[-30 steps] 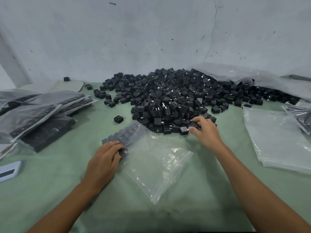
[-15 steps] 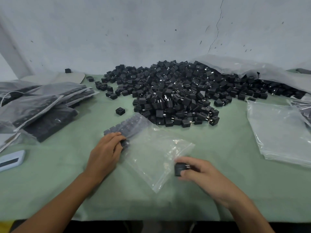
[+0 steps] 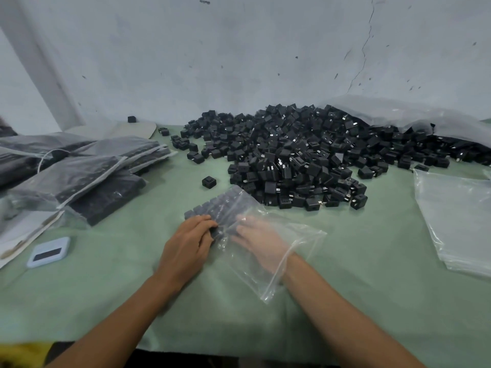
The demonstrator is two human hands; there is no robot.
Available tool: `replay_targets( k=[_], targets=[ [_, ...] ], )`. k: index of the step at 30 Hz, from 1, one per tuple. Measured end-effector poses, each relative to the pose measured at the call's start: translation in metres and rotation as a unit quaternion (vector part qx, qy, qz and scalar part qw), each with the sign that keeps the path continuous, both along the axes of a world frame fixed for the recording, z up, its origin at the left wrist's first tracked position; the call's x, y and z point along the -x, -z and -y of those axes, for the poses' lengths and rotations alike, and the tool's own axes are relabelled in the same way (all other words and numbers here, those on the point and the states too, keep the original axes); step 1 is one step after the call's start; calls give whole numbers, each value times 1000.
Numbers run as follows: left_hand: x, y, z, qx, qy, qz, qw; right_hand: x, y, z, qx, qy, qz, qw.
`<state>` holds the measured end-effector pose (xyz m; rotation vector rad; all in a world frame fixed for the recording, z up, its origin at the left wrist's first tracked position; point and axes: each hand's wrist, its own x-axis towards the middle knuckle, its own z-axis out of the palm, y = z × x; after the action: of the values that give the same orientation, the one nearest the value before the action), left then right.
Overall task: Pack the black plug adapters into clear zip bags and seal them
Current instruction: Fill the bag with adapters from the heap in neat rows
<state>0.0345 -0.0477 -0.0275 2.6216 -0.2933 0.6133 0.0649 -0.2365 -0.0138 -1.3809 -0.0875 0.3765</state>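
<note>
green table cover (image 3: 372,261) bears adapter heap (image 3: 305,155) at back. clear zip bag (image 3: 265,235) lies before it, adapter row (image 3: 212,205) at far end. right hand (image 3: 261,239) inside bag, grip unclear. left hand (image 3: 187,248) presses bag, fingers relaxed.

Green tabletop (image 3: 345,261) carries: adapter pile (image 3: 305,160) (rear centre), filled bags (image 3: 79,176) left, empty bags (image 3: 457,221) right, open zip bag (image 3: 265,235) centre.

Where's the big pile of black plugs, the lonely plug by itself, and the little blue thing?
big pile of black plugs (image 3: 297,155), head view, middle of the heap.
lonely plug (image 3: 208,181), head view, its top face.
little blue thing (image 3: 49,252), head view, its dark middle.
</note>
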Motion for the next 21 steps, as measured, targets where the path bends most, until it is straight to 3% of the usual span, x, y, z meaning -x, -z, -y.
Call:
replay_targets(
  k=[9, 13, 17, 21],
  targets=[
    [-2, 2, -1, -3, -3, 10, 1000, -4, 5, -13, 168, 44, 146, 974],
    [-1, 2, -1, -5, -4, 6, 1000, -7, 8, -12, 314, 93, 266, 907],
    [-1, 3, -2, -8, -5, 8, 1000, 1, 9, -16, 329, 82, 333, 880],
    [-2, 2, -2, -25, 12, 19, 999, 3, 9, -13, 306, 84, 324, 891]
  ],
)
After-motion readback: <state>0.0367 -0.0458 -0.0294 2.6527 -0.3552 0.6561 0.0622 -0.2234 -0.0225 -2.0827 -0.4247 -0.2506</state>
